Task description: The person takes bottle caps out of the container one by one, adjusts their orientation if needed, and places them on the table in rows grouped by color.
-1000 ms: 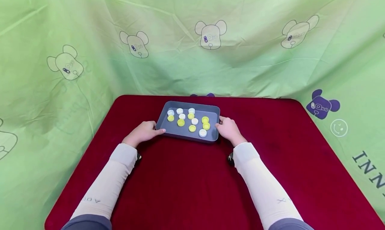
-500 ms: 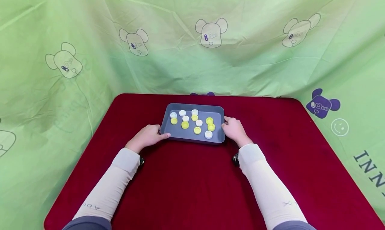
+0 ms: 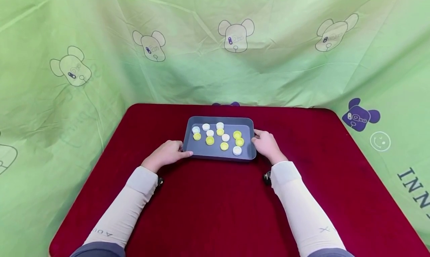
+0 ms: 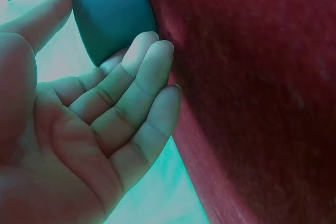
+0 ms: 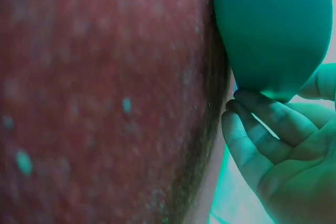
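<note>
A dark grey rectangular tray (image 3: 203, 149) lies near the far middle of the red-covered table. Several round white caps (image 3: 237, 150) and yellow caps (image 3: 224, 146) are scattered inside it, some touching one another. My left hand (image 3: 168, 152) grips the tray's near left corner, thumb over the rim. At the right side, my right hand (image 3: 267, 145) pinches the tray wall between thumb and fingers. In the left wrist view, fingertips (image 4: 155, 61) lie against the tray's outside, low at its base. The right wrist view shows fingers (image 5: 278, 119) at the tray's lower edge.
The table (image 3: 215, 204) has a dark red cloth top with rounded far corners. Behind and beside it hangs a green curtain (image 3: 188, 74) printed with mouse heads, close to the table's far edge.
The tray, with the caps in it, has moved right and slightly toward me, both hands holding it throughout. It has also turned a little, its long sides now nearly level across the view.
</note>
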Tool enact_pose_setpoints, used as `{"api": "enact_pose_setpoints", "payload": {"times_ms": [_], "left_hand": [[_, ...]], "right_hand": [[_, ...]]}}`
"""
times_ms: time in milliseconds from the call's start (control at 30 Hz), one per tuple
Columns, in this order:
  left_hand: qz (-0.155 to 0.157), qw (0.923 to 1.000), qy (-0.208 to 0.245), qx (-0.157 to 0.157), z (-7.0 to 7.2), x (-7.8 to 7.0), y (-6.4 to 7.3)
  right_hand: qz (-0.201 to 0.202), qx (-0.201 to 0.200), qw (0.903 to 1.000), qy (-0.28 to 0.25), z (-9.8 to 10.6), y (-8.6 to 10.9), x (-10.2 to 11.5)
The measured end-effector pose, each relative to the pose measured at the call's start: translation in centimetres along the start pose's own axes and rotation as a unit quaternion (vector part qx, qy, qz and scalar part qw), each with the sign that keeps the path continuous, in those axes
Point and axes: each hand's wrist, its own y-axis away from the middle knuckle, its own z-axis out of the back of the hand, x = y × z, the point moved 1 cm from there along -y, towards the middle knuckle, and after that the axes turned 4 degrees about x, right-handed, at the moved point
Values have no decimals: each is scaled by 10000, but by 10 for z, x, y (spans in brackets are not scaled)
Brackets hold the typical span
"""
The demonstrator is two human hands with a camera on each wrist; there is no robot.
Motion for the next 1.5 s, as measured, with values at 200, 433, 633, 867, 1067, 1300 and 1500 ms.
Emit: {"api": "enact_pose_setpoints", "payload": {"times_ms": [200,433,633,867,1067,1300,1500], "left_hand": [[-151,9999,-47,52,-1,-9,-4],[-189,9998,-107,39,-5,-15,-12],[-96,9999,-103,-15,-8,-18,-17],[-29,10000,-49,76,-10,-25,-19],[-32,9999,-84,114,-11,-27,-20],[-41,9999,-15,99,-11,-26,-20],[-30,9998,83,161,-13,-23,-20]], "right_hand": [[15,-42,10000,7,7,-1,-6],[2,-186,9998,61,11,-2,-14],[-158,-236,9995,-149,12,-4,-18],[-262,-177,9994,-140,15,-5,-23],[-268,-143,9995,-83,16,-5,-23],[-247,-101,9996,44,16,-3,-22],[-95,83,9996,257,17,-3,-24]]}}
